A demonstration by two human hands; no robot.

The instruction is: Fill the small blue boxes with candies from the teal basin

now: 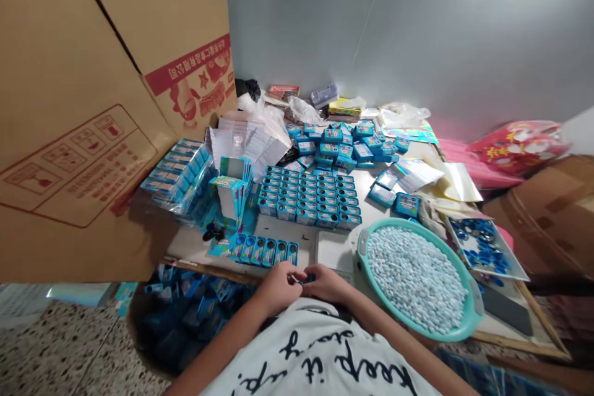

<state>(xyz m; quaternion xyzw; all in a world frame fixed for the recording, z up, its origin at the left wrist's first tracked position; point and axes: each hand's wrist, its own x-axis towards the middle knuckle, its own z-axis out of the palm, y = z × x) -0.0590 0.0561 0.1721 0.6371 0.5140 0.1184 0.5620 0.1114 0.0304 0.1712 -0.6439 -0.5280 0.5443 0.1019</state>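
At the table's near edge, my left hand (281, 286) and my right hand (325, 284) meet in front of my shirt. Both have curled, closed fingers around a small blue box (309, 279), mostly hidden by them. Just beyond is a short row of small blue boxes (266, 251) with round dark or blue spots on their upper faces. A white digital scale (334, 250) sits beyond my right hand. To its right, a teal basin (363, 249) holds many small pale blue pellets.
Behind stands a block of blue boxes (309, 198), with a loose heap (341, 145) farther back. Folded display cartons (231, 189) and wrapped packs (179, 176) lie left, by a tall cardboard box (106, 105). A tray of blue pieces (485, 244) and a dark phone (505, 309) are right.
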